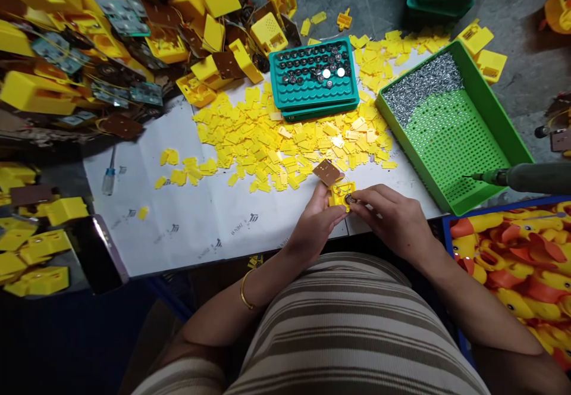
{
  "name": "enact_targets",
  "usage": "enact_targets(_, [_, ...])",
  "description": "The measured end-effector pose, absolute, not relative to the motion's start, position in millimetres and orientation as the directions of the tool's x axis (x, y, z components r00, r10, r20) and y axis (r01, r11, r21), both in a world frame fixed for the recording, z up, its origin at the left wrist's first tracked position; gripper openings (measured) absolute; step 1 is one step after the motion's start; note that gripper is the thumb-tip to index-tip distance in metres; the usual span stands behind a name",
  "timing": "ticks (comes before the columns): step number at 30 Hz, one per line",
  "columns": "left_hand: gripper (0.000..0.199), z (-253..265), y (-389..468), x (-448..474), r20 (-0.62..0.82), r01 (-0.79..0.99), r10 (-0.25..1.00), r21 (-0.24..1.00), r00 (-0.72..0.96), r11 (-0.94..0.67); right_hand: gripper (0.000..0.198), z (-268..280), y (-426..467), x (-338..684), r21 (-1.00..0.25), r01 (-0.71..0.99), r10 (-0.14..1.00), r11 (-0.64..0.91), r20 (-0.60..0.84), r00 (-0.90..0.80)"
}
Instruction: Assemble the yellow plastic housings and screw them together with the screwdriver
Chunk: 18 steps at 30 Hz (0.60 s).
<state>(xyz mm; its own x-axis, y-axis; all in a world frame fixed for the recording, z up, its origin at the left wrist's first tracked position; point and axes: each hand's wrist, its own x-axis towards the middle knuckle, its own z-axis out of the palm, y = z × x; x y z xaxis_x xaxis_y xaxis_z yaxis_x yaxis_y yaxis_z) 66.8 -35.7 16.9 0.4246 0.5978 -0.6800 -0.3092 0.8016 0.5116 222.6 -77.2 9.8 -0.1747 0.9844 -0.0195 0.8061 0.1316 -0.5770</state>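
Observation:
My left hand (316, 221) is closed around a small yellow plastic housing (338, 193), its open side facing up. From the housing a thin wire leads to a brown circuit board (328, 172), which tilts up beyond my left fingertips. Pinched in my right hand (395, 213) is a small round dark metallic piece, apparently a button cell (349, 198), at the right side of the housing. Whether it is seated inside cannot be made out. Beyond the hands, a teal tray (312, 102) carries rows of dark and shiny button cells (341, 72).
Yellow plastic covers (263, 139) spread across the white-papered table (156, 222). At right stand a green basket (459, 139) of small screws and a power screwdriver (526, 178). Yellow housings (191, 14) heap up at left, near a screwdriver (108, 178) and phone (96, 252). Yellow ducks (513, 264) fill a blue crate.

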Motion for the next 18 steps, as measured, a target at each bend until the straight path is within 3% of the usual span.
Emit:
enact_targets(7, [0.054, 18.1, -37.6, 69.0, -0.672, -0.245, 0.614, 0.567, 0.415, 0.786, 0.013, 13.8, -72.2, 220.1, -0.538, 0.84, 0.987, 0.072, -0.082, -0.137])
enact_targets(18, [0.057, 14.4, -34.5, 65.1, -0.65, -0.253, 0.6, 0.552, 0.467, 0.795, 0.014, 15.6, -70.4, 221.4, -0.464, 0.877, 0.987, 0.12, -0.037, -0.155])
